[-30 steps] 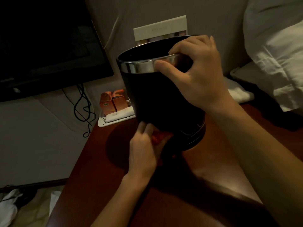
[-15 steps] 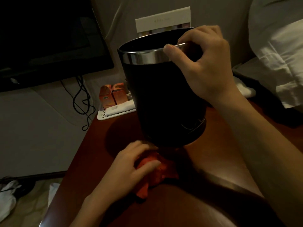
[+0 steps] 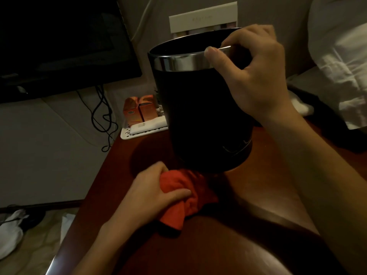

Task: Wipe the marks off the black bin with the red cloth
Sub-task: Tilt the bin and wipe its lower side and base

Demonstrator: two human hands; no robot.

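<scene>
The black bin (image 3: 200,116) with a shiny metal rim band stands tilted on the reddish-brown table (image 3: 248,205), its open mouth leaning toward the far left. My right hand (image 3: 256,76) grips the rim, thumb on the metal band and fingers inside. Faint pale marks show low on the bin's right side (image 3: 236,148). My left hand (image 3: 156,193) holds the bunched red cloth (image 3: 184,199) on the table, just in front of the bin's base and below it. The cloth's far edge lies in the bin's shadow.
A white tray (image 3: 127,133) with orange boxes (image 3: 137,109) and a white remote sits behind the bin at the table's far left. A dark TV (image 3: 59,40) and hanging cables (image 3: 103,120) are on the left. White bedding (image 3: 341,62) lies at right. The table's left edge (image 3: 83,205) drops to the floor.
My left hand has drawn back from the bin's lower side toward me and now holds the red cloth on the table. My right hand has tilted the bin further.
</scene>
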